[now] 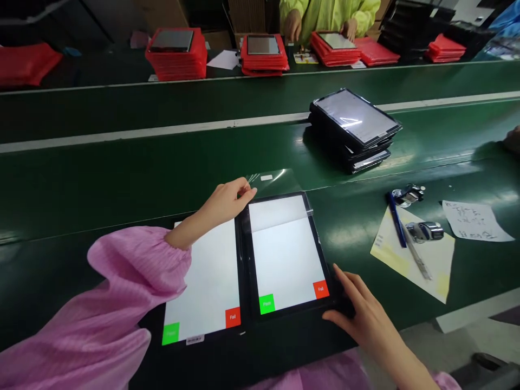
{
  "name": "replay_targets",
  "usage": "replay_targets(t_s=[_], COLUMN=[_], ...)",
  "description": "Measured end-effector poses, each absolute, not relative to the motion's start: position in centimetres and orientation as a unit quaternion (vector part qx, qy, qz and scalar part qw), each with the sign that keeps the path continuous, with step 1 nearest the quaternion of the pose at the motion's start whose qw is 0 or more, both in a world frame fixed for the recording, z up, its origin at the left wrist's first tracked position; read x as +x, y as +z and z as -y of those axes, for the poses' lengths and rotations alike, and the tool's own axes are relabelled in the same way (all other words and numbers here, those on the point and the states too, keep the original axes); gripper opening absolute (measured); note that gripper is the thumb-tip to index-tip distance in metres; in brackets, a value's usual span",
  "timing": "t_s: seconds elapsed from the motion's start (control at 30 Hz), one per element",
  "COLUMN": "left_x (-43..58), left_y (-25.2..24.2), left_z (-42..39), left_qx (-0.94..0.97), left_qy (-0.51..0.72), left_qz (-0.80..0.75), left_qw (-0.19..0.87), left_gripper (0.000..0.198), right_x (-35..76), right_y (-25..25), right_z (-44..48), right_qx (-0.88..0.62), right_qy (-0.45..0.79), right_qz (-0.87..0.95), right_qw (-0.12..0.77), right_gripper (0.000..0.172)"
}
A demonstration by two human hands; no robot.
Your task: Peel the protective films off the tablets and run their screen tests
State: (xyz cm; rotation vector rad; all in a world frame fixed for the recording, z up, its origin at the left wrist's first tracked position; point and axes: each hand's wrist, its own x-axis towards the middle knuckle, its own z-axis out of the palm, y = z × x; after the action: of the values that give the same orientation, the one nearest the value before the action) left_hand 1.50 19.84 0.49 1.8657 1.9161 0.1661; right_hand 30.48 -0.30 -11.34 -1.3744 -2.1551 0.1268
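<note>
— Hands first. Where's the left hand (225, 203)?
— At the top left corner of the near tablet (286, 260). Fingers curled together at the edge of the clear film (276, 183). Pinching or only touching, I can't tell.
— And the film?
— Over the near tablet's screen, a faint line across its upper part, its far end sticking out past the tablet's top edge.
— Right hand (359, 309)?
— At the near tablet's lower right corner, fingers (345, 279) spread open, resting against the black frame.
— What's beside it?
— To its left, just beside it, a second tablet (207, 281), partly under the pink sleeve (134, 265). Each screen is white; the near one shows a green Pass square (267, 304) and a red Fail square (320, 289).
— Right side?
— Right of the near tablet, a pen (396, 219) and metal bits (424, 232) on a paper sheet (410, 254), with a handwritten note (475, 221) past them.
— Farther off?
— Beyond the near tablet, a stack of black tablets (351, 130) on the green belt (122, 184). Past that, red stacks (264, 54) and a co-worker's hands (292, 24).
</note>
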Motion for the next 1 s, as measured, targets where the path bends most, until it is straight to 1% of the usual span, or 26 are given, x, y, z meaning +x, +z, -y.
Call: replay_targets(t_s=[0.07, 0.17, 0.3, 0.37, 0.43, 0.5, 0.57, 0.6, 0.63, 0.7, 0.73, 0.8, 0.9, 0.93, 1.0], left_x=[2.2, 3.1, 3.6, 3.7, 3.8, 3.9, 4.2, 4.3, 4.4, 4.4, 4.3, 3.9, 3.1, 2.9, 2.5], left_y=[-0.1, -0.3, 0.1, 0.2, 0.1, 0.2, 0.4, 0.6, 0.8, 1.2, 1.2, 1.1, 0.4, 0.2, 0.1], left_z=[-19.4, -19.0, -18.5, -18.2, -17.9, -17.7, -17.6, -17.5, -17.5, -17.4, -17.4, -17.4, -17.5, -17.6, -17.7], left_qx=[0.685, 0.692, 0.693, 0.690, 0.689, 0.687, 0.684, 0.682, 0.681, 0.671, 0.665, 0.658, 0.648, 0.639, 0.618], left_qy=[0.038, 0.032, 0.017, 0.019, 0.023, 0.021, 0.027, 0.030, 0.031, 0.026, 0.023, 0.034, 0.105, 0.128, 0.170], left_qz=[-0.690, -0.689, -0.693, -0.696, -0.696, -0.695, -0.694, -0.695, -0.696, -0.701, -0.703, -0.697, -0.675, -0.674, -0.679], left_qw=[0.230, 0.214, 0.199, 0.198, 0.200, 0.210, 0.222, 0.226, 0.228, 0.239, 0.251, 0.282, 0.336, 0.347, 0.358], left_gripper=[0.040, 0.039, 0.037, 0.037, 0.037, 0.037, 0.038, 0.038, 0.038, 0.039, 0.040, 0.043, 0.045, 0.044, 0.043], right_x=[30.0, 28.9, 28.8, 29.8, 31.2, 32.3, 32.4, 32.0, 31.5, 30.3, 29.8, 29.3, 29.4, 29.3, 28.9], right_y=[-12.2, -12.9, -13.3, -13.0, -12.1, -10.8, -9.9, -9.6, -9.5, -9.5, -9.6, -9.7, -9.4, -9.2, -9.1], right_z=[0.8, 1.2, 1.7, 1.8, 1.2, -0.4, -2.9, -4.3, -5.7, -8.3, -9.3, -10.7, -11.4, -11.4, -10.8], right_qx=[-0.515, -0.519, -0.523, -0.514, -0.477, -0.437, -0.449, -0.458, -0.453, -0.460, -0.474, -0.521, -0.555, -0.553, -0.548], right_qy=[0.011, -0.031, -0.013, 0.017, 0.076, 0.109, 0.068, 0.085, 0.134, 0.224, 0.273, 0.363, 0.494, 0.514, 0.510], right_qz=[0.808, 0.797, 0.781, 0.783, 0.809, 0.844, 0.847, 0.832, 0.819, 0.795, 0.775, 0.707, 0.561, 0.531, 0.530], right_qw=[0.288, 0.307, 0.340, 0.351, 0.335, 0.290, 0.278, 0.303, 0.324, 0.326, 0.316, 0.311, 0.365, 0.384, 0.398], right_gripper=[0.069, 0.070, 0.068, 0.066, 0.061, 0.061, 0.069, 0.074, 0.081, 0.099, 0.104, 0.102, 0.102, 0.101, 0.099])
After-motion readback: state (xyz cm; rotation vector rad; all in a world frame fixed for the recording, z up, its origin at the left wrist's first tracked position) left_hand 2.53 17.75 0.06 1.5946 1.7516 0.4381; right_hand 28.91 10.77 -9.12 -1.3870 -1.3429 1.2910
